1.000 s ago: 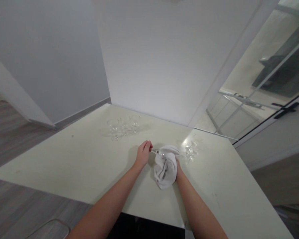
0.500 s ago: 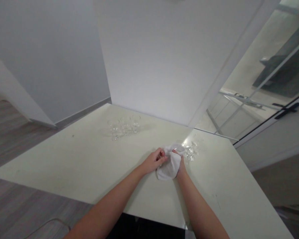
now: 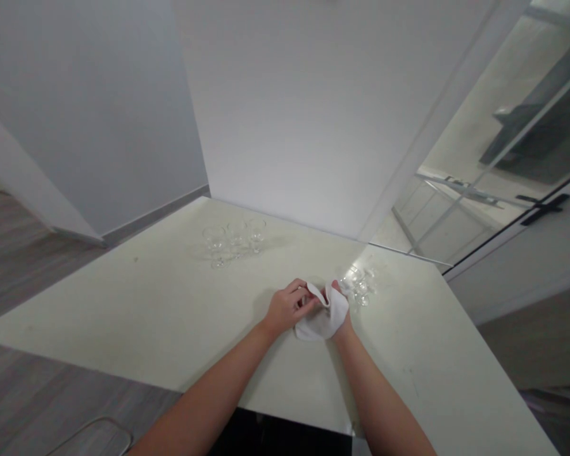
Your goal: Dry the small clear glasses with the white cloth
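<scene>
My two hands meet over the middle of a pale table [image 3: 147, 304]. A white cloth [image 3: 325, 316] is bunched between them. My left hand [image 3: 287, 307] pinches the cloth's left edge with curled fingers. My right hand [image 3: 342, 313] is mostly wrapped in the cloth, only thumb and wrist showing. A clear stemmed glass [image 3: 356, 282] sits just beyond the cloth at my right fingers; I cannot tell whether my hand still touches it. More clear glasses [image 3: 368, 285] stand right beside it.
Three clear glasses [image 3: 235, 239] stand grouped at the table's far left part. A white wall rises behind the table. A glass door with a black handle [image 3: 546, 209] is at the right. Grey wood floor lies to the left.
A second ago my left hand held a glass stem sticking out of the cloth. The glass has since gone to the right group, and both hands have closed on the cloth, now more bunched.
</scene>
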{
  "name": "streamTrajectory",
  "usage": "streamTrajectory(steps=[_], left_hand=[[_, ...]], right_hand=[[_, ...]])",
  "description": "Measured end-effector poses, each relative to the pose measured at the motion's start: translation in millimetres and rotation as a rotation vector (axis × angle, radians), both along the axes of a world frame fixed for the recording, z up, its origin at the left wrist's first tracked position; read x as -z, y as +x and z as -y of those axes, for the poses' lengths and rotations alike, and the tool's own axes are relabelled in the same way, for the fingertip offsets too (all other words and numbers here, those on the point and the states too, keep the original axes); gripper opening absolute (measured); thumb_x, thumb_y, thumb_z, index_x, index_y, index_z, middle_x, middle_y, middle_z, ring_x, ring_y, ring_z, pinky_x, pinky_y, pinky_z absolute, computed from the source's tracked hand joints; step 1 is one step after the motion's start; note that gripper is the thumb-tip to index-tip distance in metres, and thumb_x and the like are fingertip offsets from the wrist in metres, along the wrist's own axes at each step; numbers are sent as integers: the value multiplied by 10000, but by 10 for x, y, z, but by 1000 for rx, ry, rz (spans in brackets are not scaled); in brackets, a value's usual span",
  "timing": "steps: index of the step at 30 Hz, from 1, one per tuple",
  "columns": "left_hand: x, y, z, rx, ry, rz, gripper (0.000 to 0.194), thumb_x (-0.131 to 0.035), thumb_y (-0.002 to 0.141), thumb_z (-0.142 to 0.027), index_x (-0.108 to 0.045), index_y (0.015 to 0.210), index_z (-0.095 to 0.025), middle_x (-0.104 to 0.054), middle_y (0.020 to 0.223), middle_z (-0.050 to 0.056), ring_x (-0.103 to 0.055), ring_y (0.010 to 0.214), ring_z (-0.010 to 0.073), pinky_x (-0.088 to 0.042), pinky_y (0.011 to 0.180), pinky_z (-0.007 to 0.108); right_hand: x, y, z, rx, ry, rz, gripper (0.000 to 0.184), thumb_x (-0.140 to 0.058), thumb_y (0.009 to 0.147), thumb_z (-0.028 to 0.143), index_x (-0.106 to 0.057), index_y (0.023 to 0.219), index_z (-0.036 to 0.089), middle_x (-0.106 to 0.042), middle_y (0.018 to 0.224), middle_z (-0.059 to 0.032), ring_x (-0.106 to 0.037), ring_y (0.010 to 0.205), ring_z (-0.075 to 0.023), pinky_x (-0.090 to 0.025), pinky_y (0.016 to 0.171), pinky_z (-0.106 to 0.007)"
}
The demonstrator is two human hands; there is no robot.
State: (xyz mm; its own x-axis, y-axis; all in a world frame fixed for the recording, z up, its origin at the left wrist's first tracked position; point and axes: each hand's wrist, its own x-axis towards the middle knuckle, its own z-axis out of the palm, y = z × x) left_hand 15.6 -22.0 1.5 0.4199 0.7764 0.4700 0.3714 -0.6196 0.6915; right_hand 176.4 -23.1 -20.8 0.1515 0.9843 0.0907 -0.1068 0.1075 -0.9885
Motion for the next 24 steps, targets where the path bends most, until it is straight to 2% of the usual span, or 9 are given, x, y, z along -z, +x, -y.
streamTrajectory(steps=[3,7,11,13,15,17,19,22,24], left_hand=[[11,37,-15,-61,-70,183,243,-533,868,-423,-581,949,-199,-592,922,46,-545,708,122,-430,643,239],[47,101,-67,-113,-197,365,362,-636,789,-387,-508,1070,-199,-595,976,38,-563,835,142,-427,685,241],[42,88,-122,-83,-309,450,391,-705,721,-393,-530,1003,-187,-620,910,30,-576,837,152,-419,721,255],[32,63,-137,-1,-382,495,391,-702,721,-426,-569,989,-174,-640,896,46,-588,829,165,-425,732,272],[26,43,-149,163,-495,551,428,-669,741,-480,-608,1020,-161,-662,933,78,-605,860,192,-442,763,301],[30,35,-164,280,-559,592,478,-637,755,-526,-635,1053,-153,-661,990,100,-607,920,218,-451,804,324],[44,37,-183,270,-520,599,501,-647,742,-541,-660,1060,-153,-639,1025,99,-590,960,224,-446,825,323],[69,46,-207,165,-462,613,547,-753,655,-484,-649,1085,-162,-624,974,71,-579,904,194,-440,783,286],[78,45,-209,161,-526,675,575,-795,622,-437,-614,1093,-163,-635,920,55,-587,836,170,-442,749,271]], right_hand=[[13,-36,1,58,-73,-134,343,-621,750,529,-473,671,230,-492,532,37,-480,457,-136,-440,480,-276],[80,-196,36,-117,-48,-105,329,-732,649,448,-583,835,221,-640,716,-1,-606,632,-185,-529,655,-329],[93,-223,117,-270,-13,19,317,-741,649,391,-624,896,231,-682,852,-18,-632,847,-212,-511,823,-348],[59,-156,184,-339,-128,-23,313,-749,641,391,-633,877,220,-680,804,-19,-633,791,-205,-516,746,-325],[24,-83,251,-456,-273,-85,314,-748,646,401,-637,861,201,-665,715,-15,-604,613,-181,-492,589,-306],[14,-58,290,-573,-345,-97,292,-728,669,433,-625,739,169,-617,580,-20,-543,504,-160,-455,520,-298],[32,-96,286,-523,-328,-114,295,-712,700,446,-608,735,172,-589,556,0,-475,457,-119,-418,483,-266],[68,-187,245,-343,-223,-113,429,-783,626,390,-594,960,198,-628,713,22,-515,544,-116,-431,516,-243],[61,-191,245,-362,-226,-124,465,-793,616,356,-582,1000,199,-625,720,24,-517,542,-113,-432,532,-247]])
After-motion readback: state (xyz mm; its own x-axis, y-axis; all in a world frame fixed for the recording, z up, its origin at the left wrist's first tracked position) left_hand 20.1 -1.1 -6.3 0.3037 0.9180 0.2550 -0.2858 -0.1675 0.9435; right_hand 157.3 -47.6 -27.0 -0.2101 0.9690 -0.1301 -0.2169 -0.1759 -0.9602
